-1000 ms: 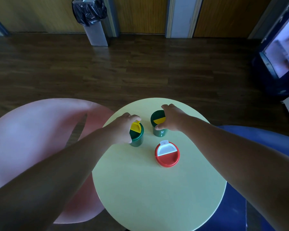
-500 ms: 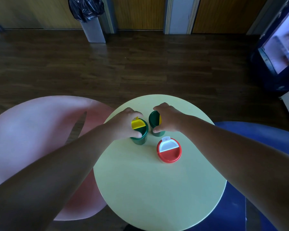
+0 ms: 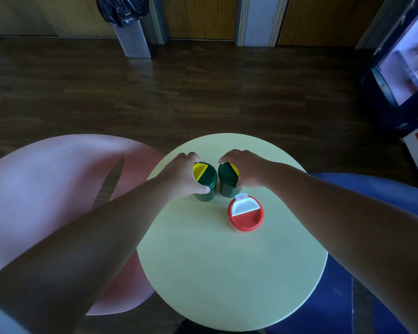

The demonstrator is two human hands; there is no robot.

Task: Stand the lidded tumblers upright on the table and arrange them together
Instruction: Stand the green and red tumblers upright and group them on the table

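Tumblers closer now: my left hand (image 3: pixel 181 175) grips the left green tumbler (image 3: pixel 206 182), my right hand (image 3: pixel 246 169) grips the right green tumbler (image 3: pixel 227 179), last second's gap nearly gone (both upright). Nearby on the table (image 3: pixel 227 273) the red tumbler (image 3: pixel 246 214) likely joins next.

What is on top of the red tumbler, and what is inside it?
On top of the red tumbler sits its red lid, with a white flap that looks closed. The inside cannot be seen, because the lid covers the whole opening.
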